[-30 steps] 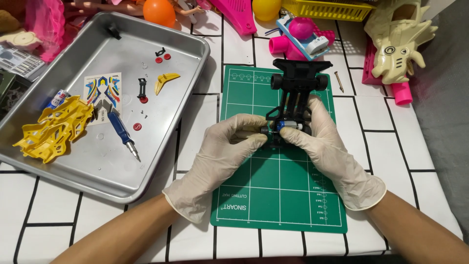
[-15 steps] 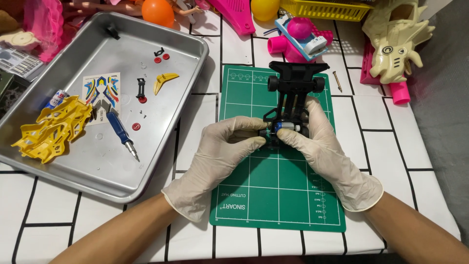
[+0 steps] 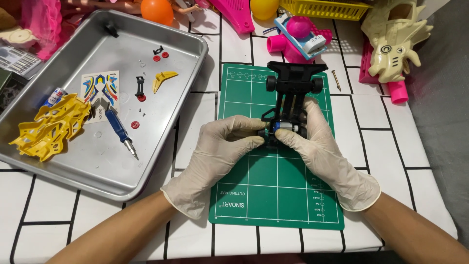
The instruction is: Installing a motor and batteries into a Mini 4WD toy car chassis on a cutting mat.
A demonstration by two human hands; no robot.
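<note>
Pale latex gloves cover both hands: the left hand [image 3: 222, 149] and right hand [image 3: 317, 144] are drawn together, pinched on the near end of the black toy car chassis [image 3: 292, 100], which lies on the green cutting mat [image 3: 273, 190]. The small silver motor [image 3: 284, 127] could be dropped or seated askew if gloved fingertips slip; loose red parts lie in the metal tray [image 3: 105, 166].

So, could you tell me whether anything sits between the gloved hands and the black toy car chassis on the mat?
Nothing visible does. The left hand and right hand both already grip the near end of the chassis over the green mat.
</note>
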